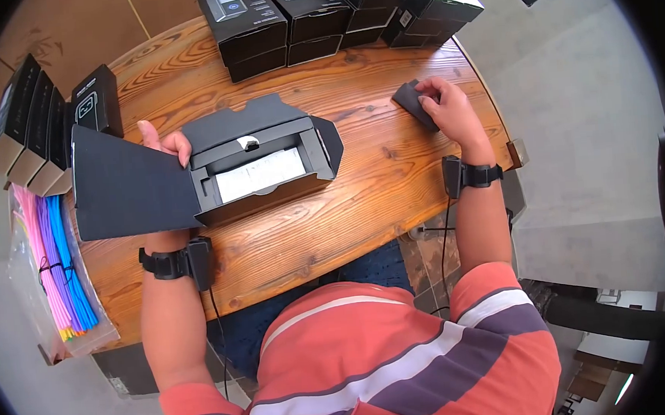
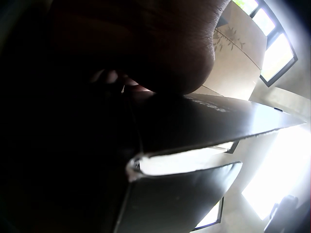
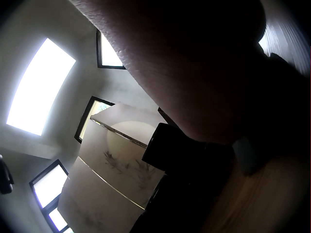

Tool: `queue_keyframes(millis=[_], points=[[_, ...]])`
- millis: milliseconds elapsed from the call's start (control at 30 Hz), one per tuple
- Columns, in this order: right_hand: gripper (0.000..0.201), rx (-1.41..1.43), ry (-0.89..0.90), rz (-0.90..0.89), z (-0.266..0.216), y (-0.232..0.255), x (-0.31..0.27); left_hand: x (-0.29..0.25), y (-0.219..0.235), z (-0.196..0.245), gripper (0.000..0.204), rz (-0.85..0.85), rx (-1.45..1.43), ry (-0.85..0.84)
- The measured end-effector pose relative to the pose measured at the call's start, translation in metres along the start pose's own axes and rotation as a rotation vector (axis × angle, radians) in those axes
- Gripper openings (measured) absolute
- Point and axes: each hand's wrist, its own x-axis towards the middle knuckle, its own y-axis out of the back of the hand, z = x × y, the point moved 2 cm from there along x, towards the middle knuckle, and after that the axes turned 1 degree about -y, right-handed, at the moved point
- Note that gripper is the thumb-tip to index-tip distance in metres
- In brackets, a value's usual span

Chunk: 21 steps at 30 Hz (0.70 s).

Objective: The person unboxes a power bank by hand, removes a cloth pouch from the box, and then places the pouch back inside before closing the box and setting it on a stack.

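Observation:
An opened black box (image 1: 270, 199) stands on the wooden table in the head view, its side panel (image 1: 134, 183) spread to the left. White printed paper (image 1: 261, 175) lies inside its tray. My left hand (image 1: 166, 144) grips the box at its back left corner, thumb raised; the panel hides the palm. In the left wrist view, the hand (image 2: 160, 43) is dark against the box (image 2: 194, 121). To the right, my right hand (image 1: 453, 114) pinches a small dark flat piece (image 1: 413, 106) at the tabletop. The right wrist view shows mostly the shadowed hand (image 3: 189, 63).
Several black boxes (image 1: 255, 43) are lined up along the table's back edge. More boxes (image 1: 26, 129) stand at the left, beside a clear bag of pink, purple and blue strips (image 1: 59, 265). The table's curved edge (image 1: 487, 96) runs past the right hand.

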Motion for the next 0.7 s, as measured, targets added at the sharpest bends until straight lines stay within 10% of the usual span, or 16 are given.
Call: queue_keyframes(millis=[333, 700], points=[[0.042, -0.45, 0.063, 0.254, -0.003, 0.007, -0.006, -0.004, -0.003, 0.002, 0.074, -0.006, -0.063, 0.011], [0.045, 0.029, -0.085, 0.156, -0.009, -0.001, -0.022, 0.005, 0.008, -0.01, 0.075, -0.023, -0.026, 0.014]])
